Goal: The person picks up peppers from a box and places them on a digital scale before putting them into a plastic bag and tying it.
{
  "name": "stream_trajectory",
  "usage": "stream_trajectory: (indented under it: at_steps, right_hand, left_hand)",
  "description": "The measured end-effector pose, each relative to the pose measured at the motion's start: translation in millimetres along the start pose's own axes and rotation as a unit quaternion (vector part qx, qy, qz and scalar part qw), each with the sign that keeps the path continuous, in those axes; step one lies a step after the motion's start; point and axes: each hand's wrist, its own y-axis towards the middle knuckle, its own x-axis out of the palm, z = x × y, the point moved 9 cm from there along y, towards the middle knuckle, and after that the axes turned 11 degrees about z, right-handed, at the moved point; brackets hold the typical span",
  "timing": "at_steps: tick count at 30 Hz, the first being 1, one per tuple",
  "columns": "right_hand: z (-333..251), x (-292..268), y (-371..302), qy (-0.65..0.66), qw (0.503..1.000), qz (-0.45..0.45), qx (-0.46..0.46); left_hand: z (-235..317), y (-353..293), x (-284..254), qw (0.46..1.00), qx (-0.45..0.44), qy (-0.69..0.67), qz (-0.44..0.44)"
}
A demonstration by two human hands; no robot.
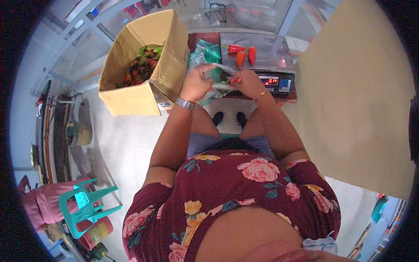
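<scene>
Between my two hands a clear plastic bag (224, 87) is stretched, its mouth pulled apart into two pale strips. My left hand (197, 84) is closed on one side of the bag's rim, with the fingers curled. The other side is pinched in my right hand (248, 84), in front of the weighing scale (279, 54). A bit of green shows inside or behind the bag; I cannot tell which. On the scale's metal plate lie three red-orange peppers (240, 59). Part of the scale's lit panel (271, 81) is hidden by my right hand.
At the left stands an open cardboard box (126, 98) with green and red peppers (148, 54) inside. Green and clear plastic bags (208, 51) lie between box and scale. A large tan panel (353, 100) fills the right. A green plastic chair (87, 205) is at the lower left.
</scene>
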Motion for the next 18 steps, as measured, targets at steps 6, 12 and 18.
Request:
stream_trajectory:
  at_steps: [6,12,18]
  right_hand:
    - [69.2,-31.4,31.1,0.316,0.930,0.105,0.155]
    - [176.1,-20.9,74.9,0.070,0.930,0.289,0.215]
    - [186.4,10.7,90.7,0.048,0.945,0.204,0.249]
  left_hand:
    - [-5.3,5.6,-3.3,0.993,-0.053,-0.102,-0.023]
    - [-13.5,9.9,-8.1,0.984,-0.107,-0.138,-0.035]
    - [-29.4,10.4,-16.6,0.971,-0.136,-0.193,-0.027]
